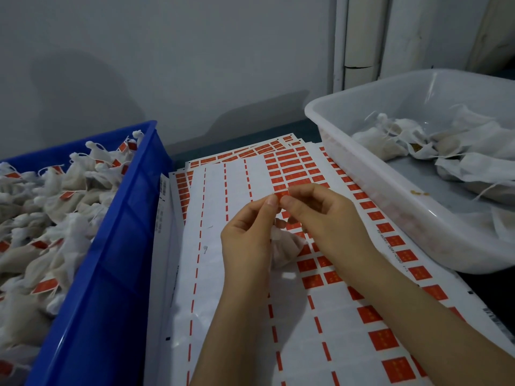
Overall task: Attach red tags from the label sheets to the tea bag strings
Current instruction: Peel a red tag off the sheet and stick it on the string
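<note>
My left hand (248,232) and my right hand (323,218) meet above the label sheets (223,246). Together their fingertips pinch a small red tag (281,194). A white tea bag (284,247) hangs beneath the hands, partly tucked under my left palm; its string is hidden by the fingers. The top sheet has many empty slots on its left side and rows of red tags (295,168) still on it further back and to the right.
A blue crate (122,246) on the left holds several tea bags with red tags (44,285). A translucent white tub (362,174) on the right holds untagged tea bags (418,140). A grey wall stands close behind.
</note>
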A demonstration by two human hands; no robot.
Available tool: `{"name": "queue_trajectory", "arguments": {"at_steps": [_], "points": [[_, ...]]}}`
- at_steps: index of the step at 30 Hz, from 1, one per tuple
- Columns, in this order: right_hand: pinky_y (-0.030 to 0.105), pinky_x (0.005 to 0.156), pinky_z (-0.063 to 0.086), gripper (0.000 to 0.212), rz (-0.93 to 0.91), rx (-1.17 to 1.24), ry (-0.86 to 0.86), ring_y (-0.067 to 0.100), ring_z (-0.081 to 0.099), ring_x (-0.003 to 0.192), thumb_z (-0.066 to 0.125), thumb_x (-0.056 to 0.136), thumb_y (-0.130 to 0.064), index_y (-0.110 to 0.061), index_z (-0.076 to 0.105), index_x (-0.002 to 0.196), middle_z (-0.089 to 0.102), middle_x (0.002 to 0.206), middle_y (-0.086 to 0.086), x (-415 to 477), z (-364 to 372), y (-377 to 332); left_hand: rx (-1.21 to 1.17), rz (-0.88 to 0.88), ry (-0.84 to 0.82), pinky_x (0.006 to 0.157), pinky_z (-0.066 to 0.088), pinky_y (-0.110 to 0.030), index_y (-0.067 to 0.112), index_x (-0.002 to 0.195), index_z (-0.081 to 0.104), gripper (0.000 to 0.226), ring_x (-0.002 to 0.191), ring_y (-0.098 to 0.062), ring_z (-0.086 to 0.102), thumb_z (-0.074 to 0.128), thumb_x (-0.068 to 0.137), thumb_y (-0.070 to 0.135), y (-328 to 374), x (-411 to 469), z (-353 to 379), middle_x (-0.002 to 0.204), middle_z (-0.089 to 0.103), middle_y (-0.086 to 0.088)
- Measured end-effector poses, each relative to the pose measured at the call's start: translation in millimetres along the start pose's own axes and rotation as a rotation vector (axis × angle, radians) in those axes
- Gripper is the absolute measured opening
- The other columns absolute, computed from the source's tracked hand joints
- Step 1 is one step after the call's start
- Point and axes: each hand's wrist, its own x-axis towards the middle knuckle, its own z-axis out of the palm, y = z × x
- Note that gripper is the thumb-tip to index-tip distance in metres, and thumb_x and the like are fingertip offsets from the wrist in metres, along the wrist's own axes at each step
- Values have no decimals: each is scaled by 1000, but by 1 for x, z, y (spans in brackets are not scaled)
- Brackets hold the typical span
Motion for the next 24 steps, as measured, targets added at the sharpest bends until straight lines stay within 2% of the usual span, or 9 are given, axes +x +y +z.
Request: {"name": "queue_trajectory", "arguments": {"at_steps": [6,9,15,20,24], "points": [[1,50,41,10,6,52,50,-12,60,68,63,82,-32,-40,59,78,62,75,-25,2,-3,2,-15,-18,-2,81,56,-27,35,80,72,8,92,-13,66,64,82,36,0,0,1,90,72,18],[1,51,42,11,9,42,56,-13,59,68,64,81,-33,-41,58,77,62,71,-29,2,-3,3,-36,-32,11,81,56,-30,36,83,70,9,93,-13,67,65,78,41,1,1,1,91,71,20],[1,50,41,10,17,47,30,-12,59,68,56,86,-36,-39,57,76,61,65,-35,2,-1,2,-29,-11,48,78,58,-30,31,83,71,6,84,-12,68,65,83,34,-1,2,0,84,71,18],[2,50,41,10,-5,52,22,-9,60,68,57,87,-34,-38,57,77,62,68,-25,1,1,1,24,53,38,70,54,-16,35,80,68,8,83,7,64,62,85,35,-2,2,-2,83,69,23],[1,57,44,13,-51,6,10,0,62,74,62,84,-31,-40,56,77,60,81,-27,-1,1,1,168,142,33,53,41,3,36,78,63,14,82,20,55,60,89,28,-6,2,0,77,65,29]]}}
